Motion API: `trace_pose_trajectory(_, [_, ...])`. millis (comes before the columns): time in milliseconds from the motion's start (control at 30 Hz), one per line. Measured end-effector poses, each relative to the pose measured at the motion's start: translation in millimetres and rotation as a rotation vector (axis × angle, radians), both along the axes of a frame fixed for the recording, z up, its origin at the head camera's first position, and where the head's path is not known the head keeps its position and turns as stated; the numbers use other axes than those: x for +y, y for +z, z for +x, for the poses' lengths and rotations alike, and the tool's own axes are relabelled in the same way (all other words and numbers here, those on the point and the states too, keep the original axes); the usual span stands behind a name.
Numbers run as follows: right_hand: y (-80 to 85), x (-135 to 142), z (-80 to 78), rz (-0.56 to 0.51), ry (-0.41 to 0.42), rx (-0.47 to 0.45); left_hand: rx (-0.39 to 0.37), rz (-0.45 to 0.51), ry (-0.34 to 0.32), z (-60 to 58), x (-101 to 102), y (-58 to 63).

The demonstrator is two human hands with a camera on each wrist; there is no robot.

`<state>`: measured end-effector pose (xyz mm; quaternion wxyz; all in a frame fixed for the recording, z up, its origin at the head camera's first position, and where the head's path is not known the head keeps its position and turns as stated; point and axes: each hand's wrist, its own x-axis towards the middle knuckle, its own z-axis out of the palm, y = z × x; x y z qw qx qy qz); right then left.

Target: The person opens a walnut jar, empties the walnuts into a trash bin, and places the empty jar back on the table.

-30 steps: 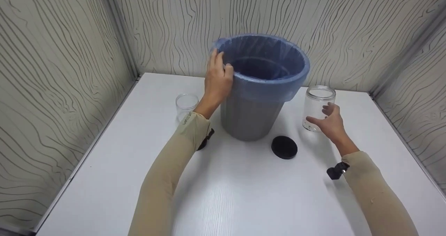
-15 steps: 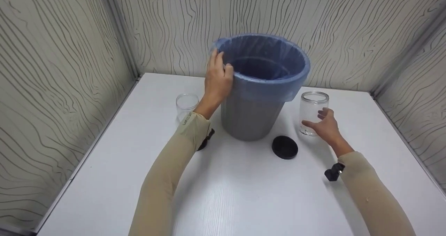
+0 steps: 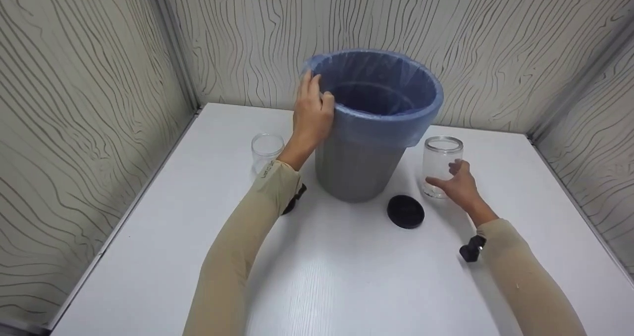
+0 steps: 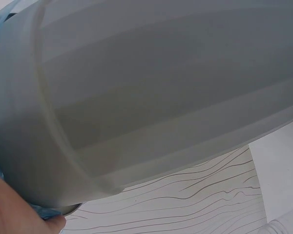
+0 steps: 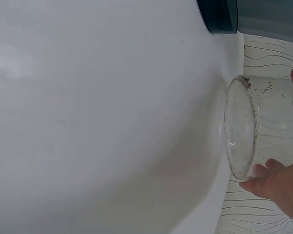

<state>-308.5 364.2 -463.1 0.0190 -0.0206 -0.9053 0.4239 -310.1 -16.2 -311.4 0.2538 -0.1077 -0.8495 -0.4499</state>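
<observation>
In the head view my left hand (image 3: 313, 112) grips the rim of a grey trash can (image 3: 354, 170) lined with a blue bag (image 3: 381, 128). The can's wall (image 4: 166, 87) fills most of the left wrist view. My right hand (image 3: 460, 185) holds a tall clear jar (image 3: 438, 165) to the right of the can, its mouth lidless and facing up. Thumb and fingers lie on either side of the jar. Small dark specks cling around the jar's base (image 5: 241, 129) in the right wrist view. Whether that base touches the table cannot be told.
A black round lid (image 3: 405, 211) lies on the white table (image 3: 317, 276), between can and right arm. Another clear jar (image 3: 266, 150) stands left of the can, partly behind my left wrist. Patterned walls (image 3: 237, 43) enclose the back and sides.
My right hand has brought the clear jar a little to the left and nearer to me. The left hand keeps its grip on the can's rim.
</observation>
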Motion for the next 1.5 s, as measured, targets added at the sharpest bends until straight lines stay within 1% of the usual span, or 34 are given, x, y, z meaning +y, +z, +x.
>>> trace_pose_trajectory(167, [-4.0, 0.3, 1.4, -0.013, 0.003, -0.029, 0.016, 0.01, 0.013, 0.5, 0.4, -3.6])
trace_pose_trajectory(300, [-4.9, 1.0, 2.6, -0.001, -0.01, -0.051, 0.008, 0.009, 0.009, 0.9, 1.0, -5.3])
trace_pose_trajectory(467, [-4.6, 0.0, 1.7, 0.005, -0.033, -0.029, 0.005, 0.009, -0.002, 1.4, 1.1, -3.9])
trace_pose_trajectory(633, [-5.5, -0.7, 0.5, 0.02, -0.049, -0.015, 0.002, 0.007, 0.001, -0.1, 1.3, -2.5])
trace_pose_trajectory(867, [-7.4, 2.5, -1.5, 0.068, -0.035, -0.039, -0.008, 0.026, 0.002, -2.5, 0.4, -4.2])
trace_pose_trajectory(1133, [-5.7, 4.6, -3.1, 0.074, -0.018, -0.068, -0.002, 0.022, 0.007, -1.5, 1.4, -6.7])
trace_pose_trajectory(1267, [-3.6, 3.5, -3.2, 0.078, -0.006, -0.072, 0.003, 0.021, 0.011, -0.8, 1.4, -5.3])
trace_pose_trajectory(1500, [-5.3, 2.5, -2.6, 0.124, 0.012, -0.085, 0.009, 0.022, 0.009, -0.3, 1.4, -1.5])
